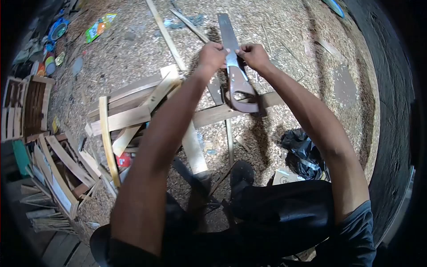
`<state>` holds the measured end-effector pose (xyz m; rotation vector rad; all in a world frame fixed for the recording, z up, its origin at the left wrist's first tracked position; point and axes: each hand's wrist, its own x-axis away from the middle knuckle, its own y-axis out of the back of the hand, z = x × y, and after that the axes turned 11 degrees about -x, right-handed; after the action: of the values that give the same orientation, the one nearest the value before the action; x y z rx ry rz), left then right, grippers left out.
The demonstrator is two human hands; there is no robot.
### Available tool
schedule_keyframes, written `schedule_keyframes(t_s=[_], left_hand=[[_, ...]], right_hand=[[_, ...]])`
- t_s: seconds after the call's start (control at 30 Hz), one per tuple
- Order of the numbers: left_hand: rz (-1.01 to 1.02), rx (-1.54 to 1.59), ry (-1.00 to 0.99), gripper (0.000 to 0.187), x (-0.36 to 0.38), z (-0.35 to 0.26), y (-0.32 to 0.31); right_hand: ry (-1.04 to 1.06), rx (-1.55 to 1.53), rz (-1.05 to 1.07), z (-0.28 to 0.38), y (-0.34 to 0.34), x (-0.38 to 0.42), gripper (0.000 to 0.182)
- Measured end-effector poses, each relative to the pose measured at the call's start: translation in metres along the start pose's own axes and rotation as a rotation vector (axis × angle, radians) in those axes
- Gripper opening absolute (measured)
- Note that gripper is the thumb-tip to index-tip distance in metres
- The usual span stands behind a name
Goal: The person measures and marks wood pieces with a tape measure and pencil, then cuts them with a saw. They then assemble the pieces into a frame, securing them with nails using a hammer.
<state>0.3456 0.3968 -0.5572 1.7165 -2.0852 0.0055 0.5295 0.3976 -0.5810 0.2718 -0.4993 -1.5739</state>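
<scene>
A handsaw [227, 32] with a brown handle is held out in front of me, its blade pointing away and its handle toward me. My left hand [213, 56] pinches the left edge of the blade. From the other side, the fingers of my right hand [254, 56] are closed on the blade's right edge, a little above the handle. Below the saw's handle, a wooden board [213, 116] lies across the ground.
Loose planks [129, 120] are piled to my left. Wooden crates [33, 104] stand at the far left. A black plastic bag [300, 153] lies near my right knee. Wood chips cover the ground, and a dark wall [391, 111] runs along the right.
</scene>
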Motion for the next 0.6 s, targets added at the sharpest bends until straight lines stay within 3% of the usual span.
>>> schedule_keyframes(t_s=[0.13, 0.27, 0.47, 0.6], left_hand=[[0.014, 0.098, 0.073, 0.025, -0.021, 0.021, -0.07], [0.186, 0.097, 0.043, 0.04, -0.021, 0.041, -0.081], [0.22, -0.15, -0.09, 0.035, 0.024, 0.059, 0.0], [0.086, -0.227, -0.23, 0.026, 0.059, 0.084, 0.076]], right_hand=[[-0.055, 0.178, -0.044, -0.029, 0.036, 0.012, 0.026], [-0.045, 0.189, -0.08, -0.065, 0.043, 0.014, 0.033], [0.075, 0.567, -0.097, -0.045, 0.01, 0.015, 0.036], [0.522, 0.418, -0.04, 0.022, -0.041, 0.029, 0.041]])
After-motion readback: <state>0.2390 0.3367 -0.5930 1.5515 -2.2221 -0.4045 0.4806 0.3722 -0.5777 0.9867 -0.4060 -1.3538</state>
